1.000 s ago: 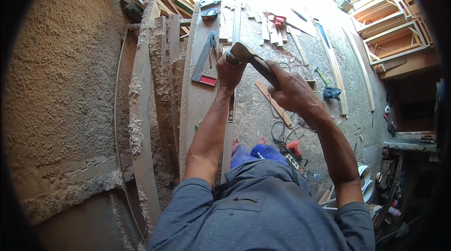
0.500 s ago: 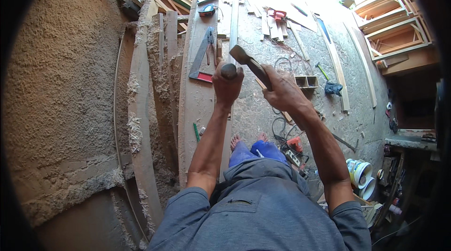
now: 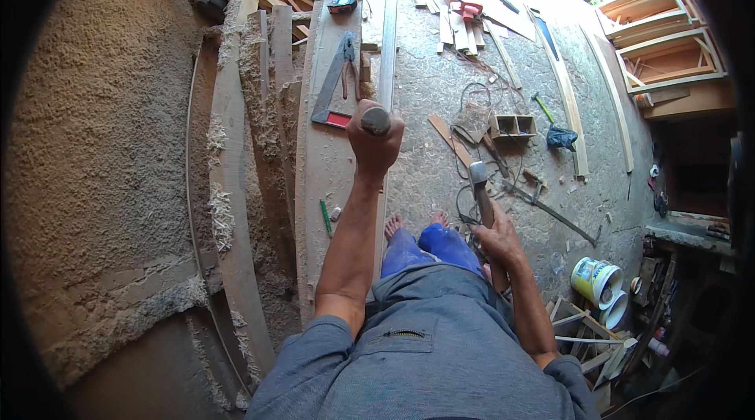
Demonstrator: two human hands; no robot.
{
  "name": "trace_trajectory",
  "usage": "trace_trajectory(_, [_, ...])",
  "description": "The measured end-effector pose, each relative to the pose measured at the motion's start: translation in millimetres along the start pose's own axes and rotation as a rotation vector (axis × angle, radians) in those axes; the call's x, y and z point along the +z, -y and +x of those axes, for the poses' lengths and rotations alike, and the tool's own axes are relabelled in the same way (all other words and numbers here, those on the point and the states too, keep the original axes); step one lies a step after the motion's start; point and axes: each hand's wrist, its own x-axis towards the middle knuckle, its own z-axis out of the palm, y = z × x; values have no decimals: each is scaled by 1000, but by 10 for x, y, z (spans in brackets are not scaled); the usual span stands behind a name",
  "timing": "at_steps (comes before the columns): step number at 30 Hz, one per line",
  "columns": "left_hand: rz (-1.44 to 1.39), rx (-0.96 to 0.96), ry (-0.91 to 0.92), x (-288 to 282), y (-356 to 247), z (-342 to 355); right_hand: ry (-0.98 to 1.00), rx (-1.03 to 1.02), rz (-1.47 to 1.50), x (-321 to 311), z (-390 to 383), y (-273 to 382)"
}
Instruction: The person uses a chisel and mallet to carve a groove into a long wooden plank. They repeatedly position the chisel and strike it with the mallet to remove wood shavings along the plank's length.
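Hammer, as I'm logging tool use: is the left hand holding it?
No, the right hand holds the hammer, while the left hand is closed around a round-ended handle.

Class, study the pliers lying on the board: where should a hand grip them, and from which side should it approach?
Grip the pliers by both handles, probably best from above and the person's near side. The handles splay toward the person, while the head points away, close to the set square. The left hand, near the handle ends, leaves limited room there.
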Motion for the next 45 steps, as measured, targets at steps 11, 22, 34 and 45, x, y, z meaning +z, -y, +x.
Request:
trace_trajectory(11, [22,-187,126,294,358,373,40,230,283,-171,-410,-592])
trace_trajectory(22, [69,-1111,315,851,1265,1046,59,274,293,-198,-460,-644])
trace_trajectory(34, [392,-630,558,-876,-129,110,115,238,292,-122,-76,-787])
trace_trajectory(45, [910,-873,829,-893,-256,-1421,292,207,497,140,1009,228])
